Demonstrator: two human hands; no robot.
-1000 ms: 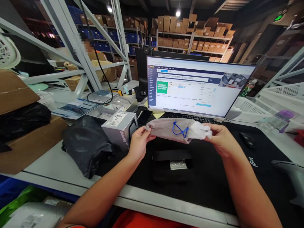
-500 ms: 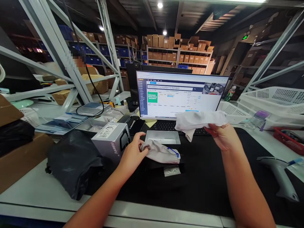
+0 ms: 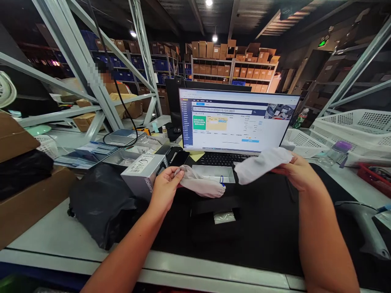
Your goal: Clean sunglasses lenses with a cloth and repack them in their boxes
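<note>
My left hand (image 3: 166,185) pinches one end of a pale grey cloth pouch (image 3: 203,183), which carries a blue cord loop at its far end. In my right hand (image 3: 297,173) is a white cloth piece (image 3: 262,163), gripped at its right end and sloping down to the left in front of the monitor. Behind the grey pouch lies an open shallow grey box (image 3: 227,173). A small clear plastic packet (image 3: 224,217) rests on the black mat (image 3: 259,228) nearer to me. What is inside either cloth piece is hidden.
A boxed product (image 3: 142,175) and a black plastic bag (image 3: 102,205) stand at left. The monitor (image 3: 226,130) and keyboard (image 3: 218,157) are behind my hands. At right lie a barcode scanner (image 3: 363,224) and white baskets (image 3: 354,130); a person (image 3: 106,79) is beyond the metal frame.
My left hand has raised the grey pouch off the mat a little. The white cloth in my right hand has swung to a downward slant. On the monitor, a yellow panel now shows.
</note>
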